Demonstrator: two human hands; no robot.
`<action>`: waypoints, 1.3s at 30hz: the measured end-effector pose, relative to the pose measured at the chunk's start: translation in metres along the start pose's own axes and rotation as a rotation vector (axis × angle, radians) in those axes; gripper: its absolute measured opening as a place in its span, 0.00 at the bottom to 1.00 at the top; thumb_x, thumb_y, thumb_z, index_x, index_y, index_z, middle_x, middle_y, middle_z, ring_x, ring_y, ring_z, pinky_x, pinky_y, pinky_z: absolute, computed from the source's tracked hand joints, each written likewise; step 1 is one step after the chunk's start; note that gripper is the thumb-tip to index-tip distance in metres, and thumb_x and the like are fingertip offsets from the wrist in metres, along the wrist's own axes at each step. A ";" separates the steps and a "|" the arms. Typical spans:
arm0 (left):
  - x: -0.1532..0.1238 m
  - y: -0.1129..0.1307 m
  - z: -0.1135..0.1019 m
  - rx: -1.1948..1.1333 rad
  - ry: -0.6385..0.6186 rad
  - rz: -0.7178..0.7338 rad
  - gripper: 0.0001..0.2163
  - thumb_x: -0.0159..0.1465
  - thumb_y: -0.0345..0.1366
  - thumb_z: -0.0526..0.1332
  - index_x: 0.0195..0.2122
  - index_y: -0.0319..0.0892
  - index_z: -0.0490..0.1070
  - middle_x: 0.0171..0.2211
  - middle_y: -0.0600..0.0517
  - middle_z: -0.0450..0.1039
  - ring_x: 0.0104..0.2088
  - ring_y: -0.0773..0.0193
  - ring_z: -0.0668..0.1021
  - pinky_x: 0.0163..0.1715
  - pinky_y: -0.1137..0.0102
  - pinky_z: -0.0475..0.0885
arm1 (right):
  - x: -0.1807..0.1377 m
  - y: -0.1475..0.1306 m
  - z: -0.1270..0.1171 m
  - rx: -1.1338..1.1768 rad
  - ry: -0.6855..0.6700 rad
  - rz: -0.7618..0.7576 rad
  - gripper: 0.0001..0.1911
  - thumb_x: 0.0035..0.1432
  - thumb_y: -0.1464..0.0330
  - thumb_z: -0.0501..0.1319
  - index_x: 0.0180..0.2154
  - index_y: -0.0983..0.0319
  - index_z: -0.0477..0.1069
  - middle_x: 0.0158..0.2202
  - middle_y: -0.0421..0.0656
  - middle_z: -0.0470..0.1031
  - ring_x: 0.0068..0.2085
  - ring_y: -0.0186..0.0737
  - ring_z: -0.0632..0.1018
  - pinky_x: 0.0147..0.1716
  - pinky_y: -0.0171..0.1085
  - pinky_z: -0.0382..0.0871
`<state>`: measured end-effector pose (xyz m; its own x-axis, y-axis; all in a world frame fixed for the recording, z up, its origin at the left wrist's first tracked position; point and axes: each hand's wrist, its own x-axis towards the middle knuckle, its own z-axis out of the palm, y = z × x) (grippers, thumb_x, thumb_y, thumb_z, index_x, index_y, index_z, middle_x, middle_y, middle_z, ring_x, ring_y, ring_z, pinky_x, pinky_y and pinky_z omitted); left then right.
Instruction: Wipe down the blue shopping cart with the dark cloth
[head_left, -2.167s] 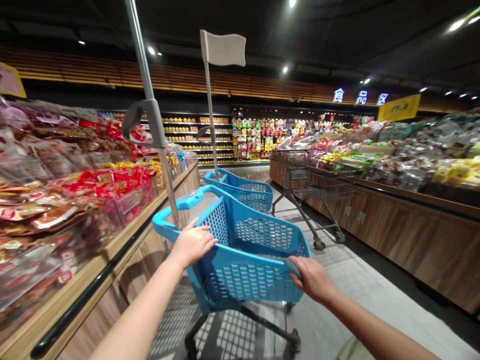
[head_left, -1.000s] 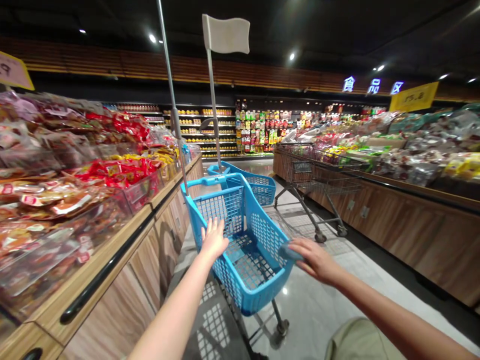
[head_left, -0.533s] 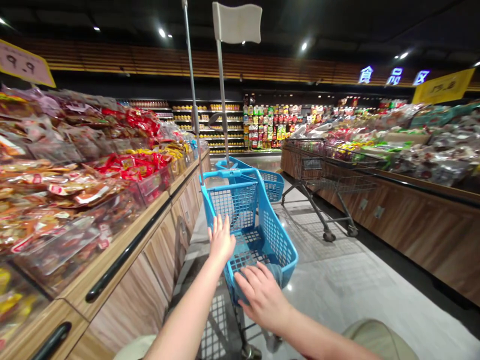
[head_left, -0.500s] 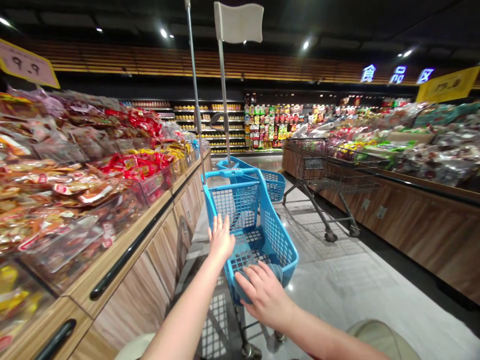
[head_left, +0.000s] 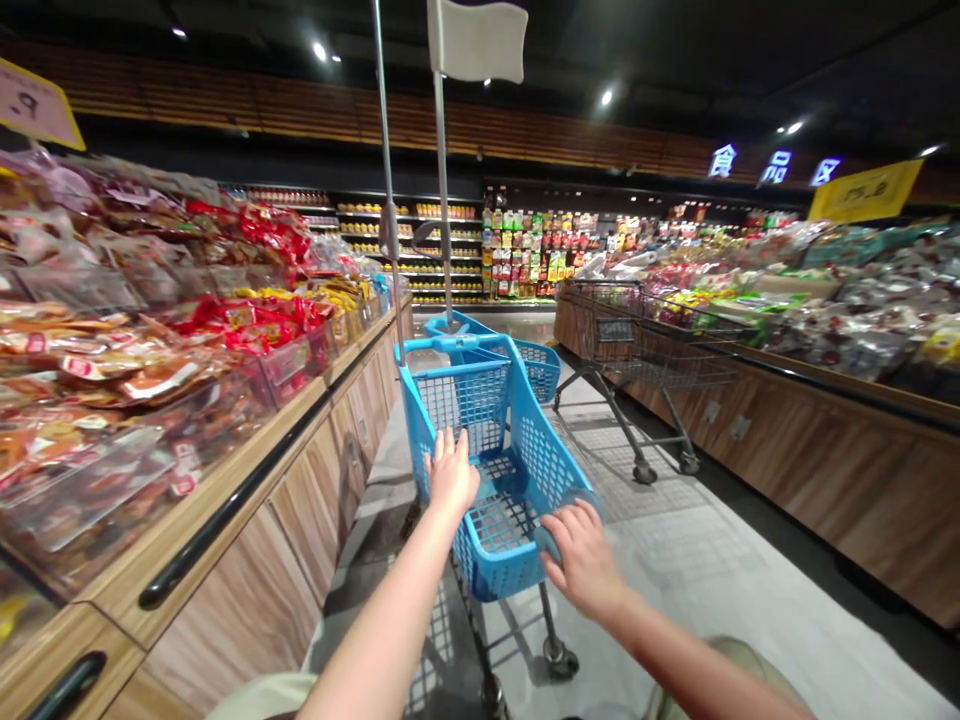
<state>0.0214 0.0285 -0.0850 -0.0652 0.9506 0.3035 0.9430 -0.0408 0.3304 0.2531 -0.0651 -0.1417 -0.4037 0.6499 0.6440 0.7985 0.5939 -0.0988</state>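
Observation:
A small blue shopping cart with latticed plastic sides stands before me, its basket holding nothing I can see. My right hand is closed over a grey-blue cloth, pressed on the basket's near right corner; part of the cloth shows beyond the fingers. At the left rim, my left hand has its fingers stretched out and apart, with nothing in it. Whether its palm touches the rim is hidden. Two tall poles rise behind the basket, one bearing a white flag-shaped plate.
A second blue cart stands just behind. To the right is a grey wire shopping cart. Wood-panelled bins of packaged snacks line the left, with a similar display on the right. Stocked shelves run along the back.
My right hand has slid the cloth rightward, from the basket's near edge to its near right corner. My left hand stays at the left rim. The view has turned slightly.

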 end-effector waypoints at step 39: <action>0.021 -0.044 -0.003 -0.074 -0.124 0.168 0.34 0.60 0.30 0.56 0.68 0.42 0.49 0.68 0.51 0.50 0.70 0.53 0.41 0.65 0.53 0.53 | 0.008 0.033 -0.041 0.212 -0.259 -0.071 0.11 0.65 0.66 0.54 0.48 0.59 0.68 0.47 0.47 0.75 0.54 0.44 0.73 0.63 0.56 0.53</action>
<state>-0.0223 0.0495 -0.0905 0.1356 0.9591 0.2486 0.9104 -0.2196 0.3507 0.2945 -0.0596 -0.1083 -0.5763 0.6865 0.4434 0.6650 0.7093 -0.2337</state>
